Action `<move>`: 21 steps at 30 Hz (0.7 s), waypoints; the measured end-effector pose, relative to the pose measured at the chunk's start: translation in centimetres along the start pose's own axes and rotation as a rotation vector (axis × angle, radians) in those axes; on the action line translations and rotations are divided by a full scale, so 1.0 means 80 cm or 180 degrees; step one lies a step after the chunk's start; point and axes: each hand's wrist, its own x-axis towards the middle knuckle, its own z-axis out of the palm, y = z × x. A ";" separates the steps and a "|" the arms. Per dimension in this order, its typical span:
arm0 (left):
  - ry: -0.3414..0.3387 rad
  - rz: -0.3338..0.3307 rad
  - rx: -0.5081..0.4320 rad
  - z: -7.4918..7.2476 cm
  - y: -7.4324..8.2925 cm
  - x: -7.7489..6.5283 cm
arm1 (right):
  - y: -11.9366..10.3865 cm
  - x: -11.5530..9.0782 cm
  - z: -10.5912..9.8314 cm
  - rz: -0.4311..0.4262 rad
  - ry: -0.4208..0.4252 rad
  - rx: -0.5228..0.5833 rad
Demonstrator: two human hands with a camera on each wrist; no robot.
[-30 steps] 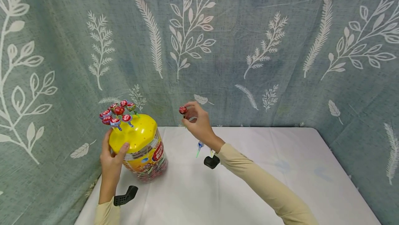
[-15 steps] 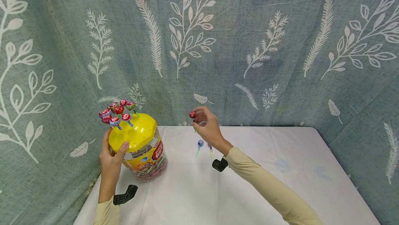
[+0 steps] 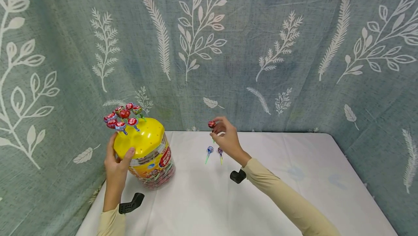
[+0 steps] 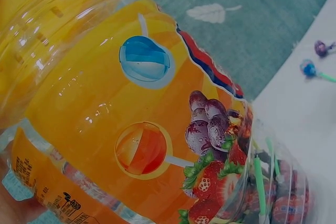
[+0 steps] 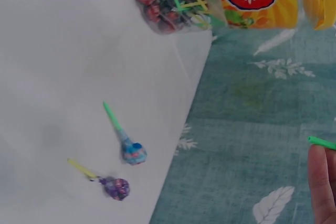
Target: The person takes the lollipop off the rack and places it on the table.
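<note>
In the head view my left hand point(image 3: 117, 170) grips the yellow lid point(image 3: 147, 136) of a clear candy jar point(image 3: 156, 167), thumb on the near edge; the jar leans toward me. Several wrapped lollipops point(image 3: 124, 114) stand stuck in the lid's top. Right of the jar, above the table, my right hand point(image 3: 228, 137) pinches a red-wrapped lollipop point(image 3: 211, 124) by its green stick point(image 5: 321, 142). On the table below that hand lie a blue lollipop point(image 3: 210, 150) and a purple lollipop point(image 3: 220, 151), apart from each other. The left wrist view is filled by the jar's orange label point(image 4: 100, 114).
A white-covered table point(image 3: 196, 199) lies under everything. Behind it and at both sides hangs a green curtain point(image 3: 228, 65) with white leaf prints. More lollipops point(image 5: 157, 3) fill the jar's lower part.
My right hand has moved right and down with the red lollipop, away from the jar, uncovering the two lollipops on the table. My left hand and the jar have stayed nearly still.
</note>
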 end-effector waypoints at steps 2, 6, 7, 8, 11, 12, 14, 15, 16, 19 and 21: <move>0.0005 -0.0002 0.0000 0.000 0.000 0.000 | 0.016 -0.001 0.000 0.0032 0.0046 0.0001; 0.0005 -0.0019 0.0012 0.000 0.001 0.000 | 0.044 -0.004 0.000 0.0124 0.0132 -0.0073; 0.0003 -0.0023 0.0018 0.000 0.002 -0.001 | 0.047 -0.006 -0.001 0.0138 0.0148 -0.0096; 0.0003 -0.0023 0.0024 0.000 0.002 -0.001 | 0.049 -0.007 -0.003 0.0146 0.0155 -0.0102; -0.0003 -0.0018 0.0038 0.000 0.003 -0.001 | 0.057 -0.012 -0.006 0.0160 0.0148 -0.0123; -0.0004 -0.0018 0.0045 0.000 0.003 -0.001 | 0.059 -0.014 -0.008 0.0167 0.0137 -0.0127; -0.0005 -0.0014 0.0033 0.000 0.003 -0.001 | 0.063 -0.017 -0.010 0.0226 0.0107 -0.0141; -0.0004 -0.0011 0.0028 0.000 0.003 -0.001 | 0.066 -0.019 -0.010 0.0251 0.0095 -0.0143; -0.0002 -0.0010 0.0021 0.000 0.003 -0.001 | 0.068 -0.021 -0.011 0.0284 0.0087 -0.0126; 0.0003 -0.0005 -0.0009 0.000 0.003 -0.002 | 0.076 -0.026 -0.012 0.0411 0.0079 -0.0068; 0.0007 -0.0001 -0.0008 -0.001 0.003 -0.002 | 0.080 -0.030 -0.013 0.0499 0.0100 -0.0008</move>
